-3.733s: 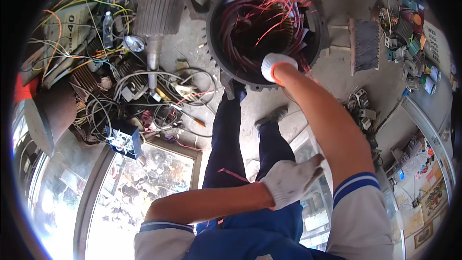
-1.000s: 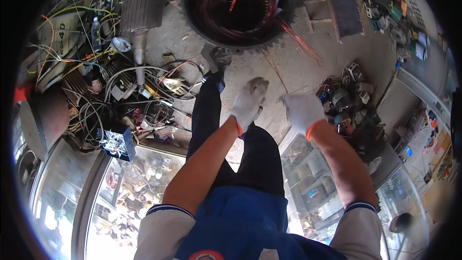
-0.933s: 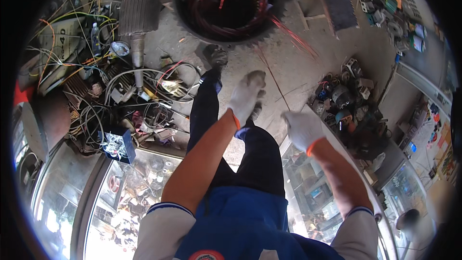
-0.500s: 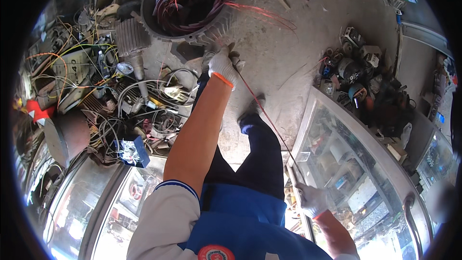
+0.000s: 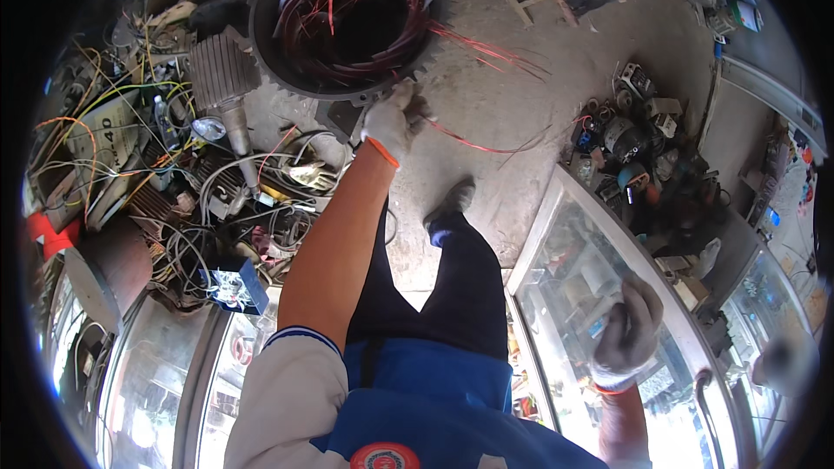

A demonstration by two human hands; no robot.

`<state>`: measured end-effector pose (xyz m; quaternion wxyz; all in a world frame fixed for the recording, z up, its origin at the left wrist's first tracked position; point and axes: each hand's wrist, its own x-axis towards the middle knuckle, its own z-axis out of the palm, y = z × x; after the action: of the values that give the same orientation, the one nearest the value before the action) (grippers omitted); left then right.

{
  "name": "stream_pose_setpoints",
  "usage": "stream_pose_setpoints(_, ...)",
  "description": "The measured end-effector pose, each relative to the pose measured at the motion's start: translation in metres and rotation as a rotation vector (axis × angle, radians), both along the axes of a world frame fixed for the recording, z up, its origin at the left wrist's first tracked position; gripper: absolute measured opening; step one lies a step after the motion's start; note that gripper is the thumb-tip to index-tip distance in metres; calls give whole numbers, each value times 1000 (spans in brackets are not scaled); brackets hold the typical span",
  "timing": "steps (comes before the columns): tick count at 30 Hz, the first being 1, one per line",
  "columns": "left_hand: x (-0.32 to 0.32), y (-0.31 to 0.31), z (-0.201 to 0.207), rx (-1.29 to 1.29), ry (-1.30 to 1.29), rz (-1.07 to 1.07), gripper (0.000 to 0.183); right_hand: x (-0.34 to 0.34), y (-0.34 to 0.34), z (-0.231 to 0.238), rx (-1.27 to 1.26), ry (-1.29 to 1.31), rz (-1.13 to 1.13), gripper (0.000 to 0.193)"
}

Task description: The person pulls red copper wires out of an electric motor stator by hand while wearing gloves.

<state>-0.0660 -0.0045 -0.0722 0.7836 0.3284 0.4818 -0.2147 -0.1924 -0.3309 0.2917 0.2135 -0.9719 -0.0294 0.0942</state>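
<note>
Here, left hand [image 5: 393, 120] fingers pinched on red wire [image 5: 486, 148], strand running rightward, right hand [image 5: 630, 330] loosely curled, empty.

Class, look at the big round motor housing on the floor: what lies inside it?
Inside the motor housing lie loops of red and dark winding wire, with strands trailing over the rim toward the gloved left hand. The bottom beneath the coils is covered.

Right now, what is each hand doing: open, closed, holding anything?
Left hand: closed on a thin red copper wire beside the round dark motor stator.
Right hand: blurred; cannot tell.
</note>
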Motion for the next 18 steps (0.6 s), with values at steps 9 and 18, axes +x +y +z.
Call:
stream_pose_setpoints(9, 7, 29, 29, 3, 107, -48, 28, 185, 228, -257, -72, 670, 122, 46)
stream_pose_setpoints(18, 3, 61, 31, -191, 171, 87, 38, 182, 257, -311, 665, 1202, -408, 27)
